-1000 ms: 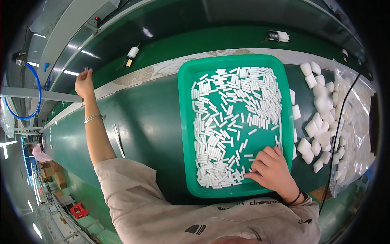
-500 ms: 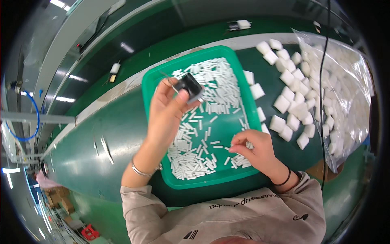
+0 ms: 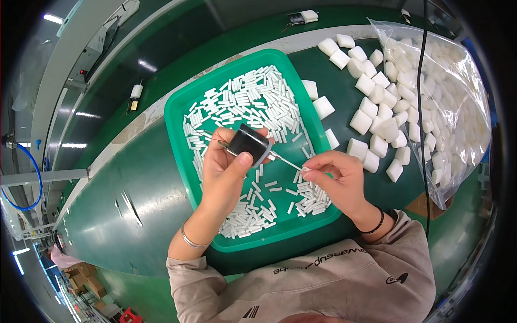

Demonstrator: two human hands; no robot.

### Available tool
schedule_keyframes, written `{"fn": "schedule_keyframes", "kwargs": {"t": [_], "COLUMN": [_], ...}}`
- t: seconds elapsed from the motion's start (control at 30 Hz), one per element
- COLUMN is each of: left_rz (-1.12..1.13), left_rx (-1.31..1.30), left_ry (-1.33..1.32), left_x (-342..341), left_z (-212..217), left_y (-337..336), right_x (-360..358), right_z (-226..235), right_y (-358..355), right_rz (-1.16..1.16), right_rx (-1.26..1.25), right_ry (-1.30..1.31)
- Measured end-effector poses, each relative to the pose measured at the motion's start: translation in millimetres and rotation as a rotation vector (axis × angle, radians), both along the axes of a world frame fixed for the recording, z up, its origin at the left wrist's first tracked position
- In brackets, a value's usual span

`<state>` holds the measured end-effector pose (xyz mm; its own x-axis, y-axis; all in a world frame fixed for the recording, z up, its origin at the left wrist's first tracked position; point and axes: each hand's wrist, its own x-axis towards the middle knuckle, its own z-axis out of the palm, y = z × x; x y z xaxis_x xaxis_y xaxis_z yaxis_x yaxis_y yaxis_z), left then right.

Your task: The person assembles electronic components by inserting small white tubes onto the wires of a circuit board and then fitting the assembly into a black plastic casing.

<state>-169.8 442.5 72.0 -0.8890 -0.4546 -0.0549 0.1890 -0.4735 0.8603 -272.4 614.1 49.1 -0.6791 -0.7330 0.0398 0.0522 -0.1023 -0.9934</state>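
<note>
My left hand [image 3: 222, 175] is closed around a black cylindrical part [image 3: 249, 142] with a grey end rim, held over the green tray. Thin wires stick out of its left end. From its other end a slim light-coloured rod [image 3: 287, 162] points toward my right hand [image 3: 343, 180]. There, thumb and forefinger pinch a small white tube [image 3: 306, 169] at the rod's tip; whether the tube is around the rod or only touching it, I cannot tell. Many similar short white tubes [image 3: 245, 99] lie loose in the tray [image 3: 269, 241] below.
Right of the tray lie white foam blocks [image 3: 361, 122], beside a clear plastic bag [image 3: 458, 107] full of more. A black cable [image 3: 421, 86] hangs down across the bag. Thin metal tools [image 3: 131, 206] lie at the left. Similar black-and-white parts [image 3: 302, 18] rest beyond the table's pale edge.
My left hand has lowered and turned the black part, so its rod points right. My right hand has risen from the tubes to the rod's tip, pinching a white tube.
</note>
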Motion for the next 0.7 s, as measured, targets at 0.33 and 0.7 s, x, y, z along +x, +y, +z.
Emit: {"fn": "schedule_keyframes", "kwargs": {"t": [0.33, 0.7], "left_rz": [-0.007, -0.19], "left_rx": [-0.104, -0.776], "left_ry": [-0.095, 0.085], "left_x": [0, 0], "left_z": [-6, -5], "left_y": [3, 6], "right_x": [2, 1], "right_z": [2, 2], "right_y": [-1, 3], "right_rz": [0.004, -0.168], "right_rx": [0.06, 0.061], "right_ry": [0.17, 0.054]}}
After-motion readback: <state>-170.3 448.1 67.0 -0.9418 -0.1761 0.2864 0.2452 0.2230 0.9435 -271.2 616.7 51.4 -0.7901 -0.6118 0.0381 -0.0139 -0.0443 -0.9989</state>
